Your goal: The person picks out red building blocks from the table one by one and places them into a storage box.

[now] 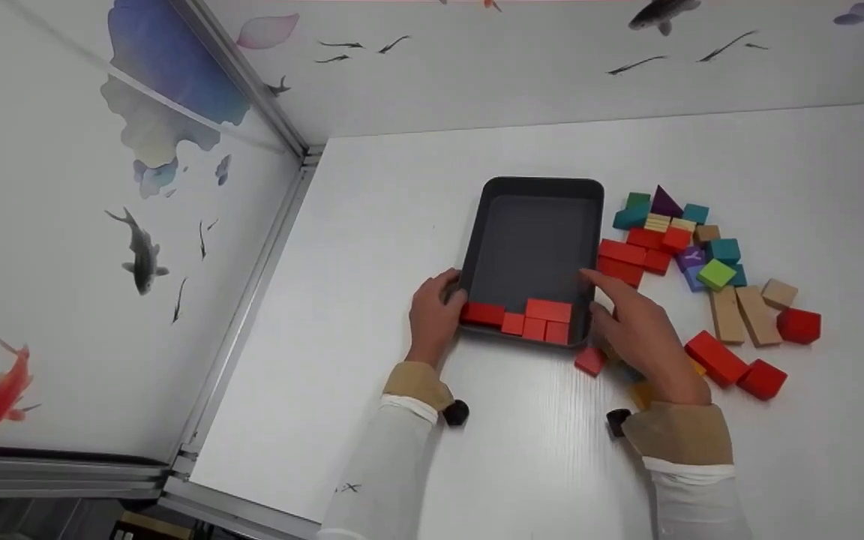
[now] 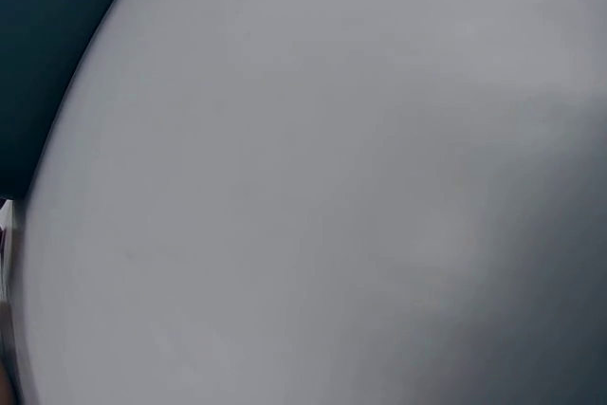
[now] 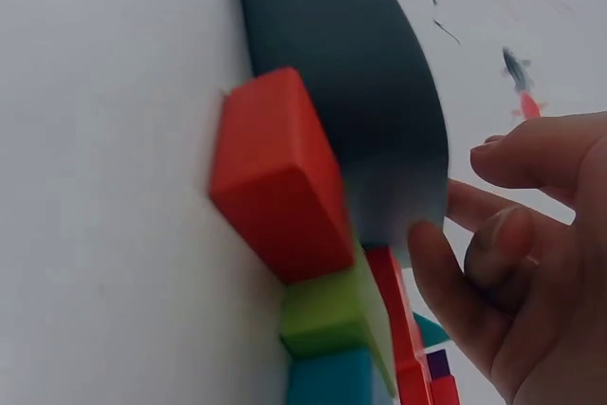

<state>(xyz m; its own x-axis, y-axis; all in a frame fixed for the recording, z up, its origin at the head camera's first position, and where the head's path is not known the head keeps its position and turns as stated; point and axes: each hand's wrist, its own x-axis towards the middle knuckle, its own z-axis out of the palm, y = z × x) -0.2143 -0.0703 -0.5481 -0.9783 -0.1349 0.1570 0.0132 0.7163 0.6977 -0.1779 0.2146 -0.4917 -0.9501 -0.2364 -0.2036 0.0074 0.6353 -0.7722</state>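
A dark grey rectangular tray [image 1: 537, 247] lies on the white table, with several red blocks [image 1: 548, 310] grouped along its near edge. My left hand [image 1: 434, 319] grips the tray's left wall near the front corner. Over the right wall reaches my right hand [image 1: 646, 337], its index finger extended at the rim and nothing held. In the right wrist view that hand [image 3: 541, 244] has loosely bent, spread fingers beside the tray's side [image 3: 379, 92]. A red block [image 3: 275, 168] stands against the outside of the tray there. The left wrist view shows only table and a dark tray edge.
Right of the tray lie many loose blocks: red blocks [image 1: 622, 251], a purple triangle [image 1: 664, 202], a light green block [image 1: 716, 274], wooden planks [image 1: 727, 315] and a red block [image 1: 717, 358] nearer me. Yellow blocks are partly hidden under my right hand. Walls border the table behind and left.
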